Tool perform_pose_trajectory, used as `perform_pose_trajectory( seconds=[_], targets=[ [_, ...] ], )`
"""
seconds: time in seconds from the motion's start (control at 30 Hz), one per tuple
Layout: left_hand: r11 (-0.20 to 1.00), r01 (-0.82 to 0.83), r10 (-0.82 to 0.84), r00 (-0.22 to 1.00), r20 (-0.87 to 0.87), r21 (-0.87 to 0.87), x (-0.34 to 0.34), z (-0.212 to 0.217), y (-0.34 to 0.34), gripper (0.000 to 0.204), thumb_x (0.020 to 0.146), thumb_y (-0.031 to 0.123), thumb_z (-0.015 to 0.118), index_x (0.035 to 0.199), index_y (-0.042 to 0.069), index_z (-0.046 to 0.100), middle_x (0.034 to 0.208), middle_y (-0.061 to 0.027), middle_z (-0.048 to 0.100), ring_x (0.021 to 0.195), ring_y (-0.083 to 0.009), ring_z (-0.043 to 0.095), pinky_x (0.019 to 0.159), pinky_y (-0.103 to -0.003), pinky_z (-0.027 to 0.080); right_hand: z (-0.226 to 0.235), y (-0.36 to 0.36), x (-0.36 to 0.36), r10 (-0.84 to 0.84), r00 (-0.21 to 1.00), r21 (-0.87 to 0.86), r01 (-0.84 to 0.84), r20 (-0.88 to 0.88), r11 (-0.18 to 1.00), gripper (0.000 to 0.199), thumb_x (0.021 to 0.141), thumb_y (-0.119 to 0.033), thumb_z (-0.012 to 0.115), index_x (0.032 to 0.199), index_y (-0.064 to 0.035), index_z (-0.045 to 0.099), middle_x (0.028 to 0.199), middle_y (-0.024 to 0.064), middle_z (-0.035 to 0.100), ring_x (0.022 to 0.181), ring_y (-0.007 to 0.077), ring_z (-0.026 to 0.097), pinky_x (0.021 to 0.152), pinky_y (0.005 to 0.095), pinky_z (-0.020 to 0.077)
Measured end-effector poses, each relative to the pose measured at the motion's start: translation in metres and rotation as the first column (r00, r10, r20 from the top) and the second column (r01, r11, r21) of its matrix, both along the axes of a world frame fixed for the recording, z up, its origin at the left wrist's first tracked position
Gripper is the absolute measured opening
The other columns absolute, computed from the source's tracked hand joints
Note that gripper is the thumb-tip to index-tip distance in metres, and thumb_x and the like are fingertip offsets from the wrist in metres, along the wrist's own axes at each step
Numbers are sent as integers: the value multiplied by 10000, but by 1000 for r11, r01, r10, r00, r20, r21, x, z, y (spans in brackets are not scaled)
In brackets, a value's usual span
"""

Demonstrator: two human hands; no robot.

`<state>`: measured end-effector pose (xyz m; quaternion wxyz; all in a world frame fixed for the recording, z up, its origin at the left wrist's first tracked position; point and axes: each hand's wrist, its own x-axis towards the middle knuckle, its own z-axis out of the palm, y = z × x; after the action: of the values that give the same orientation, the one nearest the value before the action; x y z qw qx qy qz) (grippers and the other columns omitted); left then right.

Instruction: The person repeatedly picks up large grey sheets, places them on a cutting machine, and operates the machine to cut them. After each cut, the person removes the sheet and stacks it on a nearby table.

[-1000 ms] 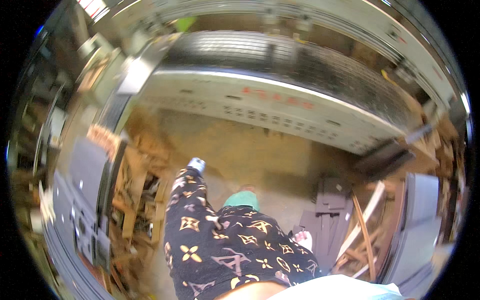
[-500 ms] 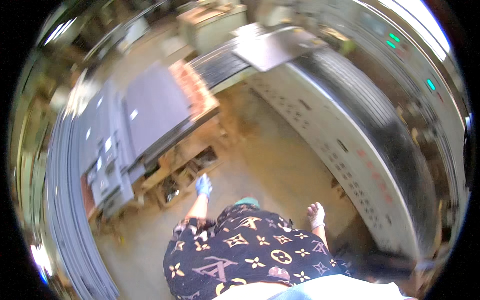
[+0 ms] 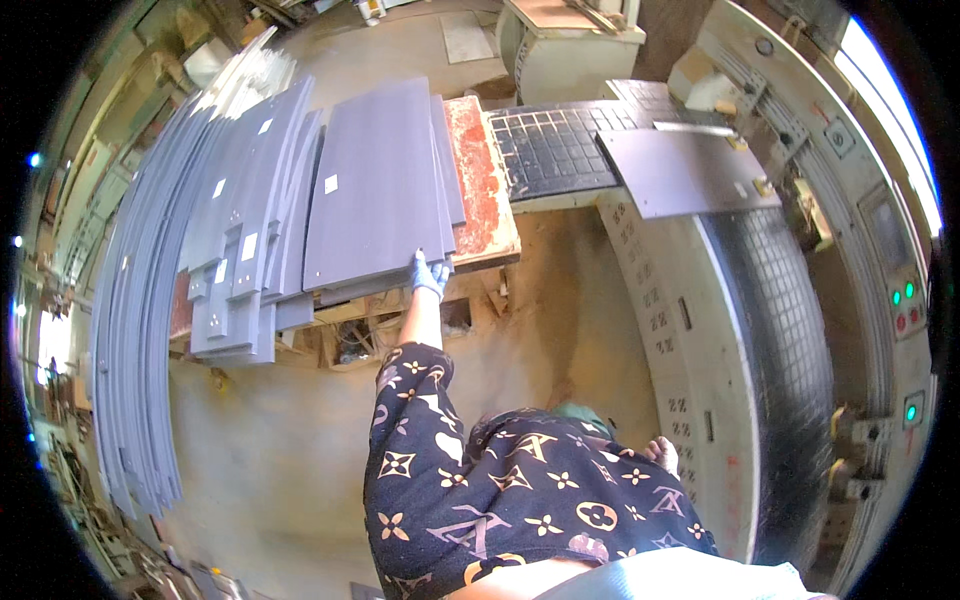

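Observation:
My left hand (image 3: pixel 429 274), in a blue glove, is at the near right corner of a large grey panel (image 3: pixel 372 190). Its fingers grip the panel's edge, some of them on top; the underside of the grip is hidden. This panel lies uppermost on a stack with a small white label on its face. My right hand (image 3: pixel 662 454) hangs low beside my patterned black shirt, near the pale machine side. Its fingers are loosely apart with nothing visible in them, and the sleeve hides part of it.
More grey panels (image 3: pixel 240 215) are stacked at the left, beside long grey strips (image 3: pixel 135 330). A reddish worn board (image 3: pixel 478 165) lies under the stack. At right, a machine with a black belt (image 3: pixel 775 380) carries one grey panel (image 3: pixel 690 170). Green-lit buttons (image 3: pixel 904 293) stand at far right.
My left hand has reached forward from above the floor to the panel's corner. My right hand has drawn back closer to my body. The view has turned left and sharpened.

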<state>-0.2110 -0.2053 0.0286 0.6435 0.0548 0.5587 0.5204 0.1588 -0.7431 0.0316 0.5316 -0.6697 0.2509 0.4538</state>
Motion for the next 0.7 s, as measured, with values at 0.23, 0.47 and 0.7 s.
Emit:
perform_pose_trajectory(
  seconds=[0.23,0.47,0.7],
  targets=[
    [986,-106,84,983,162,129,61,26,-22,385,852,430,445,614,136,371,422,53,257,335,-71,229,321,-212,198,-7,131,93,586,806,-11,-587,83,810,224,802,-300,547,942,-131,502,725,18,539,558,133,514,463,282,373],
    [669,729,-743,659,-118,-144,76,84,-205,176,771,237,610,829,73,586,697,-54,605,613,-156,572,534,-304,459,53,342,-19,887,402,387,-873,227,297,410,817,-337,531,1095,-38,485,1022,62,522,924,180,497,730,321,412],
    [925,378,-312,698,-645,-39,-57,52,-179,583,765,362,599,1127,-67,443,1114,-136,514,1000,-227,487,867,-329,386,67,338,-58,740,578,257,-816,344,518,483,735,-373,619,1001,25,553,914,79,593,834,167,535,760,288,418]
  ],
)
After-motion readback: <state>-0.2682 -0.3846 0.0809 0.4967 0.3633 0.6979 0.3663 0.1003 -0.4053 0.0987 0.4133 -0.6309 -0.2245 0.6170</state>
